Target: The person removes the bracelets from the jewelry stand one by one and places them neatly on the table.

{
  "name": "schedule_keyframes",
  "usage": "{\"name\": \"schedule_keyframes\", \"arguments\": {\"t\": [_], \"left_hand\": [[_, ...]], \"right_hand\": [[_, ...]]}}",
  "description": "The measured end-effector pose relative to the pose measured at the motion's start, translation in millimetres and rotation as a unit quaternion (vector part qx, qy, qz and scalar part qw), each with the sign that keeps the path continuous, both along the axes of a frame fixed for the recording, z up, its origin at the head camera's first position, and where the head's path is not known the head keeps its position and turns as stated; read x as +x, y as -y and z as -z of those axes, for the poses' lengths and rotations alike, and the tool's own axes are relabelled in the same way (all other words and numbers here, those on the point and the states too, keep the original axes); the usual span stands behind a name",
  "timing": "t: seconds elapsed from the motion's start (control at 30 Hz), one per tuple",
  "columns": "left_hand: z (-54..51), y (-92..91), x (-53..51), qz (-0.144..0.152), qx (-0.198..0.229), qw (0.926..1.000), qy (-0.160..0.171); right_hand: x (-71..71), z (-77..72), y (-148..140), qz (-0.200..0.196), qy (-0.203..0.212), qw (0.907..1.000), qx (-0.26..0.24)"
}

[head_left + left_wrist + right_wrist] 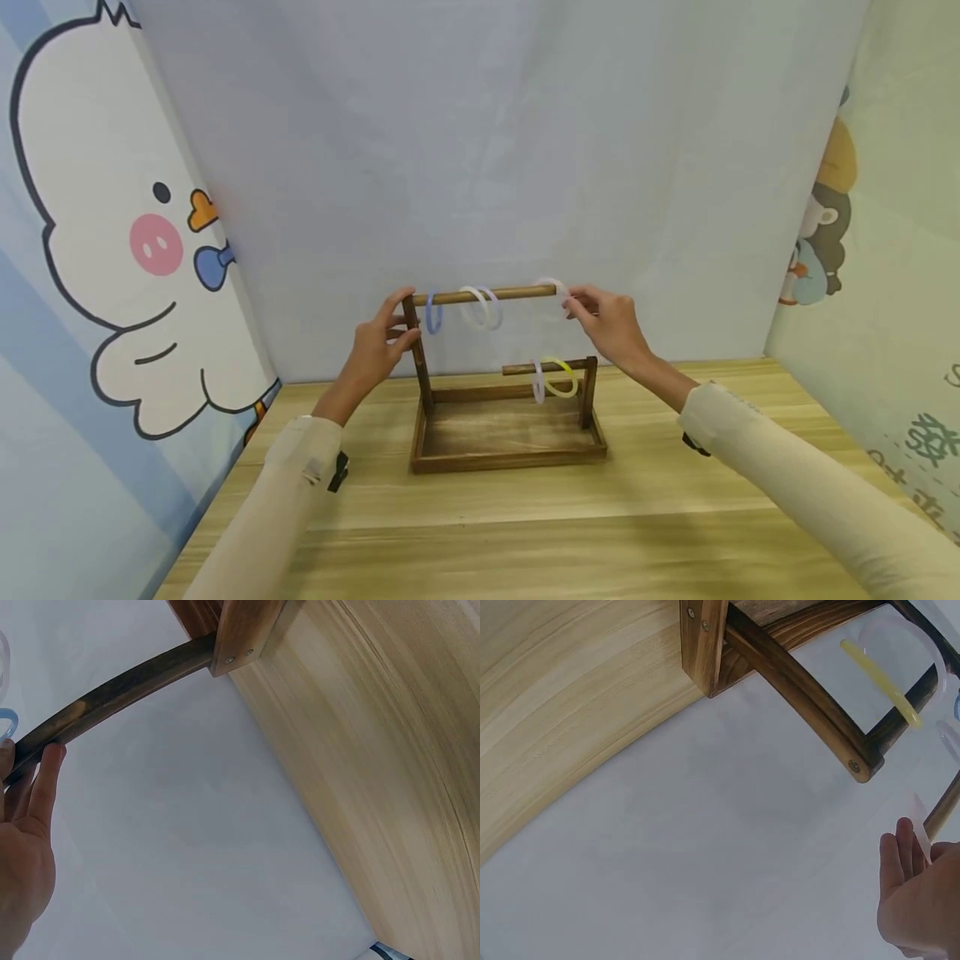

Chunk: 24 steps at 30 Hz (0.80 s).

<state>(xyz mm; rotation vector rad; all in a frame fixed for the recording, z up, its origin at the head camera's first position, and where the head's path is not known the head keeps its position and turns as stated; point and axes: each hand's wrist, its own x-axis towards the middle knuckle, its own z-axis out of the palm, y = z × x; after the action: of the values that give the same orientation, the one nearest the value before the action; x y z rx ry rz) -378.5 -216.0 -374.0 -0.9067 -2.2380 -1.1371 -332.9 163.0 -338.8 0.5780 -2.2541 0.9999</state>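
Bangle, whitish-pink, pinched by right hand, sits just left of its fingertips at free end of upper bar, threaded or not unclear, bar's long axis running left to post gripped by left hand.

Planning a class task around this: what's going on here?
A person's left hand holds the tall post of a wooden rack, while the right hand pinches a pale ring at the free end of the upper bar; whether it encircles the bar is hard to tell. Three other rings hang on that bar, two more rings on the lower bar.
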Motion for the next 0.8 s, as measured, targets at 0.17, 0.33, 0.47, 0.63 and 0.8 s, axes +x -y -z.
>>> {"name": "schedule_keyframes", "arguments": {"t": [0.17, 0.33, 0.47, 0.63, 0.8], "left_hand": [[-3.6, -1.3, 0.7, -0.009, 0.0, 0.9998, 0.015], [-3.3, -2.1, 0.1, -0.017, -0.006, 0.9996, 0.022], [-1.3, -1.2, 0.5, -0.016, -0.004, 0.9994, 0.031], [1.0, -1.0, -1.8, -0.017, -0.004, 0.9992, 0.036], [0.3, -1.2, -3.0, -0.01, 0.004, 0.9998, 0.016]], "right_hand": [[1.6, -5.9, -12, 0.012, 0.005, 0.9999, -0.003], [4.4, -4.7, -22, 0.016, 0.026, 0.9994, -0.015], [9.0, 0.3, -27, 0.018, 0.057, 0.998, -0.02], [15.8, 2.6, -27, 0.011, 0.075, 0.9967, -0.028], [21.7, 0.8, -24, 0.0, 0.084, 0.9962, -0.023]]}}
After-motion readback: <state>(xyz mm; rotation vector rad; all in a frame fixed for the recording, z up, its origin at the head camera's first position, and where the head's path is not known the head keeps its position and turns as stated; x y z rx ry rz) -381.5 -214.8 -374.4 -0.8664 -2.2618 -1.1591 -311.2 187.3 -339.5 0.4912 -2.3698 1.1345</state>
